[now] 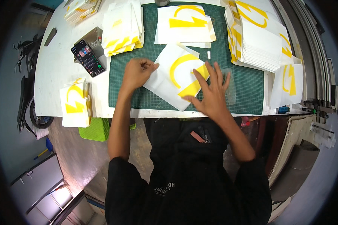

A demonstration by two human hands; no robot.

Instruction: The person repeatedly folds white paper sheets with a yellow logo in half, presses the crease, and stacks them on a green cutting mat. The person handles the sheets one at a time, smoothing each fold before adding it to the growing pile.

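Observation:
A white sheet [163, 84] with a yellow arc and zigzag shape lies tilted on the green cutting mat [127, 86]. My left hand [138, 73] is closed at its upper left edge, thumb and curled fingers pinching it. Across the sheet's right side, my right hand [213, 95] is open with fingers spread, the fingertips over the yellow print. Just beyond lies a stack of similar printed sheets [184, 28]. A small white piece [208, 55] and a clear plastic strip [231, 88] rest on the mat near my right hand.
More printed stacks stand at the back left [123, 28], right [259, 45] and front left [74, 103]. One printed sheet [288, 84] lies by the right edge. A phone [88, 58] leans against a box [95, 39]. A dark cutter-like tool [50, 36] lies farther left.

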